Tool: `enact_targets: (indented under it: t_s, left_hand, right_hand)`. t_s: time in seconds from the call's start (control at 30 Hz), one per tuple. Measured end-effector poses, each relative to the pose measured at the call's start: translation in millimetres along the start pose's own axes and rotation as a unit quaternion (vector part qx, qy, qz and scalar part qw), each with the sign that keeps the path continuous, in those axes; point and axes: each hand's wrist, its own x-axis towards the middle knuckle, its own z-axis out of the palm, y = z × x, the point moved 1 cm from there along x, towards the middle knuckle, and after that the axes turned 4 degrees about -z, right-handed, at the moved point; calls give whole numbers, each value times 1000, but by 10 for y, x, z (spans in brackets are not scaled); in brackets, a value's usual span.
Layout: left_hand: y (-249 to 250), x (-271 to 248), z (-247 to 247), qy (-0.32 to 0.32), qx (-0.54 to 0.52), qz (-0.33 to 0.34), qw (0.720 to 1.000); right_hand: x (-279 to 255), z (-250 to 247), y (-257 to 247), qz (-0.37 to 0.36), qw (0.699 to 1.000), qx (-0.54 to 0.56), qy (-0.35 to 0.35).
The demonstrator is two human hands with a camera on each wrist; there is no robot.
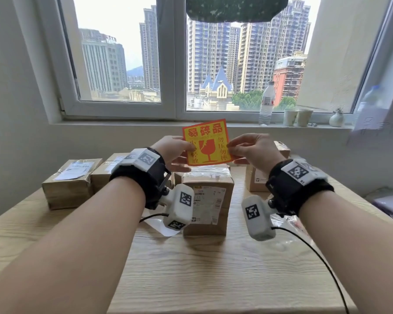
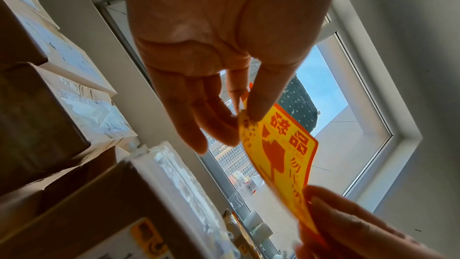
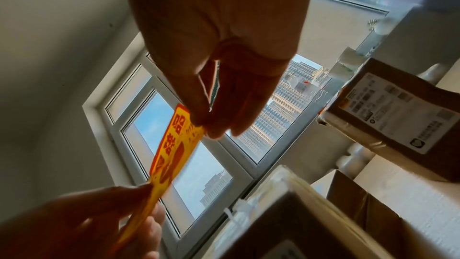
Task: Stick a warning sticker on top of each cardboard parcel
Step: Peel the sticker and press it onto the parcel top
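Both hands hold one yellow-and-red warning sticker [image 1: 206, 143] upright in the air above the middle cardboard parcel [image 1: 207, 201] on the counter [image 1: 213, 268]. The left hand [image 1: 171, 150] pinches its left edge between thumb and fingers [image 2: 259, 94]; the right hand [image 1: 254, 149] pinches its right edge likewise. More parcels [image 1: 70, 183] stand on either side.

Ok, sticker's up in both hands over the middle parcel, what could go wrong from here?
1. The warning sticker is pinched only at its side edges by the left hand and right hand, and it already bows in the left wrist view; it may curl and crease on landing.
2. The middle parcel has wrinkled clear tape on top, so adhesion may be poor.
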Motion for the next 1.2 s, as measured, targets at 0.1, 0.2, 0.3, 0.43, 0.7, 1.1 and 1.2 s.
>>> enact_targets:
  t_s: [0.1, 0.2, 0.3, 0.43, 0.7, 1.1, 1.2]
  left_hand:
    - [-40, 13, 13, -8, 6, -19, 1000]
    - [-69, 35, 30, 21, -2, -32, 999]
    - [-101, 60, 8, 51, 10, -30, 998]
    - [-136, 74, -58, 78, 21, -25, 996]
    - [-277, 136, 28, 131, 105, 2, 986]
    - [-282, 167, 89, 148, 214, 16, 965]
    - [-264, 133, 126, 151, 254, 21, 955]
  right_hand:
    - [14, 59, 65, 28, 999, 17, 19]
    - [42, 127, 132, 47, 998, 11, 42]
    - [60, 145, 136, 65, 997, 18, 37]
    - [77, 147, 172, 88, 995, 5, 37]
    - [62, 251, 364, 82, 992, -85, 44]
    - [63, 296, 341, 76, 986, -138, 47]
    - [65, 312, 333, 70, 984, -159, 37]
